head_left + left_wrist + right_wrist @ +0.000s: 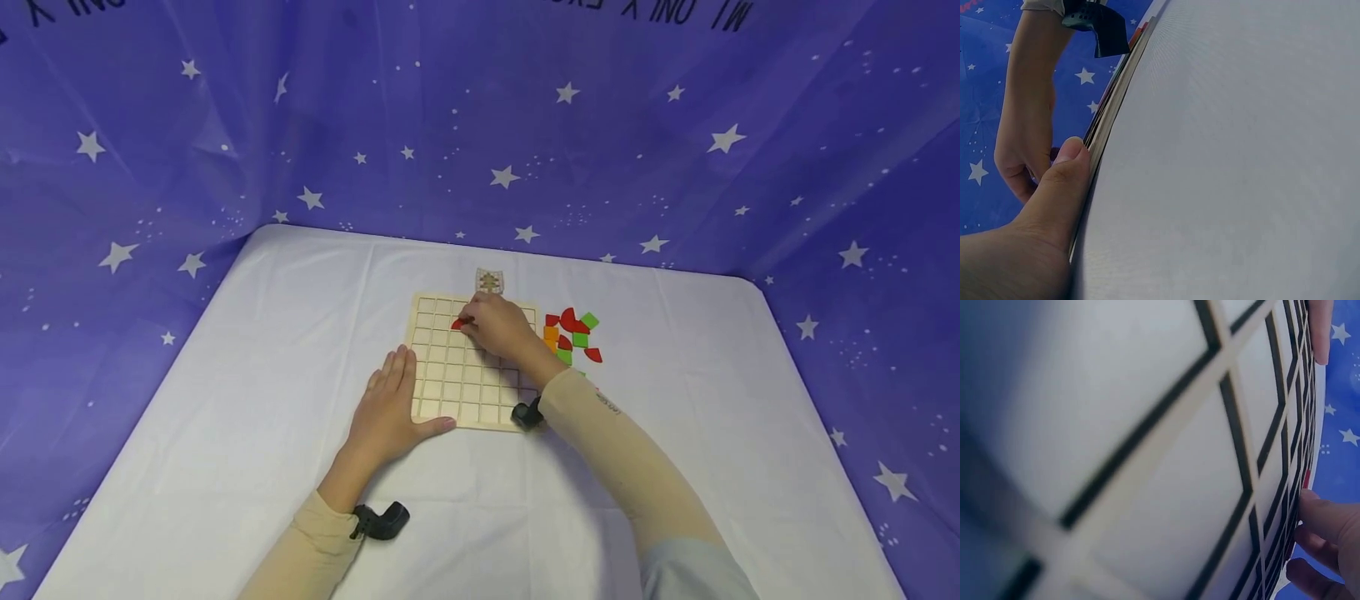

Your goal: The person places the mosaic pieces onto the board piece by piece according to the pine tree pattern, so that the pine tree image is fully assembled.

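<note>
A pale wooden grid board (452, 392) lies flat on the white table. My left hand (386, 408) rests against its lower-left corner, fingers straight along the left edge and thumb (1063, 181) by the near edge. Over the board's far rows, my right hand (498, 323) pinches a red piece (457, 324) with thumb and fingertips; the fingers hide part of it. In the right wrist view a bit of red (1306, 479) shows beside the fingertips of that hand (1332, 537), low over the grid.
Loose red, green and orange pieces, such as a green square (581, 340) and a red quarter-round (593, 355), lie right of the board. A small patterned card (490, 280) lies beyond its far edge. A purple star-printed curtain (450, 125) surrounds the table.
</note>
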The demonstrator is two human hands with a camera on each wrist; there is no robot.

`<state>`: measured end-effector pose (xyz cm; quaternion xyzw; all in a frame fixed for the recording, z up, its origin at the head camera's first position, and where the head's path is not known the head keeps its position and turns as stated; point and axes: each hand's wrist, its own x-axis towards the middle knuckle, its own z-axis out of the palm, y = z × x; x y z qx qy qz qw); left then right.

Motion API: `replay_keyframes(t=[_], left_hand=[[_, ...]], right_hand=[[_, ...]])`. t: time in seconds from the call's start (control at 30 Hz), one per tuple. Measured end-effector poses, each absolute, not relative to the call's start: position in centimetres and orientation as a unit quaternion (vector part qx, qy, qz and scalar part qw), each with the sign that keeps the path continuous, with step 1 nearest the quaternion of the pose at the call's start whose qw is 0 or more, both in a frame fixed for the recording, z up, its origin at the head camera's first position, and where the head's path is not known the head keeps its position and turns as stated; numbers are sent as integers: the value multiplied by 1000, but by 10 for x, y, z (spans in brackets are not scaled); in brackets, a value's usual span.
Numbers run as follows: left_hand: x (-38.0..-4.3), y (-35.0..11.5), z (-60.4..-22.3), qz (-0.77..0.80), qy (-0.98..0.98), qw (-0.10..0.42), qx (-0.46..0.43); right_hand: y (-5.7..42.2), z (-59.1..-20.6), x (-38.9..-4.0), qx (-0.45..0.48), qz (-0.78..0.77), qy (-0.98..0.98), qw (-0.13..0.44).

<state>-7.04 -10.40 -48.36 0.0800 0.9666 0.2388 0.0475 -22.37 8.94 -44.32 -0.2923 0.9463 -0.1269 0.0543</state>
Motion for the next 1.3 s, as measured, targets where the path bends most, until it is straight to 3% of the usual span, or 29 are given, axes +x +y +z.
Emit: replay_keyframes(t=[0.27,0.53,1.0,1.3], left_hand=[[-71,-104,-483,239,967,48,78],[-73,-104,-483,239,966,50,79],[-71,-106,-485,247,964,57,75],[-71,-106,-485,247,965,48,77]], right_hand=[[106,-440,-223,-295,-110,947,55],[154,-431,-219,-260,-113,957,57],[275,-452,-223,-61,-149,985,69],[285,-458,-228,-70,-184,977,86]])
